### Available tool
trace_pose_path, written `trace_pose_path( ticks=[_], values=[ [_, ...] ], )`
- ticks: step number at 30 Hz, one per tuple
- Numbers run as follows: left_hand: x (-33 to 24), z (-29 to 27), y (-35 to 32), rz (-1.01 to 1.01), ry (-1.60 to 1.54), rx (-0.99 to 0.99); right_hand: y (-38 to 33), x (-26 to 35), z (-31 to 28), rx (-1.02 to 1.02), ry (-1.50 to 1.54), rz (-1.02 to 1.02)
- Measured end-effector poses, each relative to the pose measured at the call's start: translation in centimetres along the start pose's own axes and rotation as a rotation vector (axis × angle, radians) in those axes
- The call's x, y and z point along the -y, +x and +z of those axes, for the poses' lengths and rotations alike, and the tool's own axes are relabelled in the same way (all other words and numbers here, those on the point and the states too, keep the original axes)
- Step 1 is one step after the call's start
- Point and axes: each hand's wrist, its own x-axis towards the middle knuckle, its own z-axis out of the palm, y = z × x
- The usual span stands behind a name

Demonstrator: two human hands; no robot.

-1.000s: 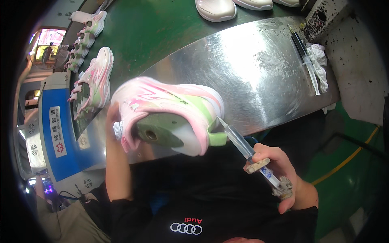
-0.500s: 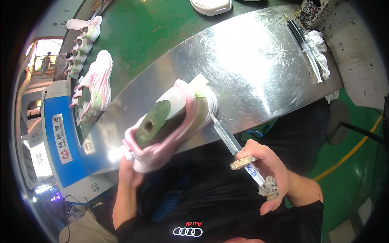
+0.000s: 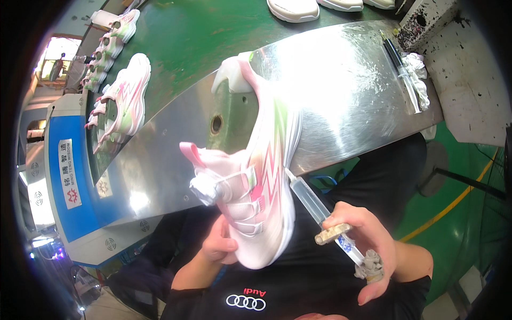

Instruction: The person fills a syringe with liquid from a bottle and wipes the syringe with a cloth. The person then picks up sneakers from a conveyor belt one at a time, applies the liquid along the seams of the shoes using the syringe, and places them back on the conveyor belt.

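Note:
A pink, white and pale green sneaker (image 3: 269, 181) is tilted over the near edge of the metal tabletop, its toe toward me and one side turned up. Inside its opening sits a green shoe last (image 3: 234, 125). My left hand (image 3: 217, 245) grips the sneaker near the toe, the fingers partly hidden beneath it. My right hand (image 3: 370, 242) is closed around a clear syringe (image 3: 311, 200), whose tip meets or nearly meets the seam between upper and sole. A pale flange sits on the barrel, and grey wrapping covers the plunger end.
The shiny metal tabletop (image 3: 346, 133) adjoins a green conveyor (image 3: 197, 42). More pink sneakers (image 3: 128, 101) line the left, and white shoes (image 3: 293, 8) stand at the far edge. A dark-tipped syringe (image 3: 401, 69) lies by crumpled white tissue (image 3: 415, 72). A blue-and-white machine panel (image 3: 64, 160) is at left.
The sneaker has been turned so its side and laced front now show, with the toe nearer me. My left hand moved right and nearer; the syringe shifted slightly right and nearer. The view shifted somewhat.

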Motion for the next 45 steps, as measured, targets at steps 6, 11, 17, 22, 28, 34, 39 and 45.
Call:
trace_pose_path(
  ticks=[6,11,17,22,28,34,39,45],
  values=[
    [1.4,0.6,2.6,-0.163,-0.150,0.172,-1.6,4.1,1.6,-0.023,-0.019,0.171],
    [2.7,0.9,5.0,-0.260,-0.226,0.319,-3.5,7.5,2.0,0.028,-0.177,0.189],
    [3.2,4.0,8.2,-0.314,-0.013,0.270,-5.9,9.4,3.0,-0.157,-0.328,0.142],
    [3.7,5.5,10.2,-0.293,0.026,0.326,-7.5,10.7,3.2,-0.186,-0.438,0.122],
    [4.4,5.8,11.9,-0.234,-0.022,0.385,-8.3,10.3,2.9,-0.207,-0.568,0.067],
    [4.5,6.5,12.5,-0.231,-0.073,0.377,-8.1,9.5,3.5,-0.226,-0.701,0.031],
    [4.6,6.7,13.2,-0.213,-0.114,0.389,-8.0,8.4,3.9,-0.180,-0.867,-0.021],
    [4.2,7.8,13.3,-0.208,-0.111,0.382,-7.0,6.8,4.3,-0.161,-1.011,-0.051]
  ],
)
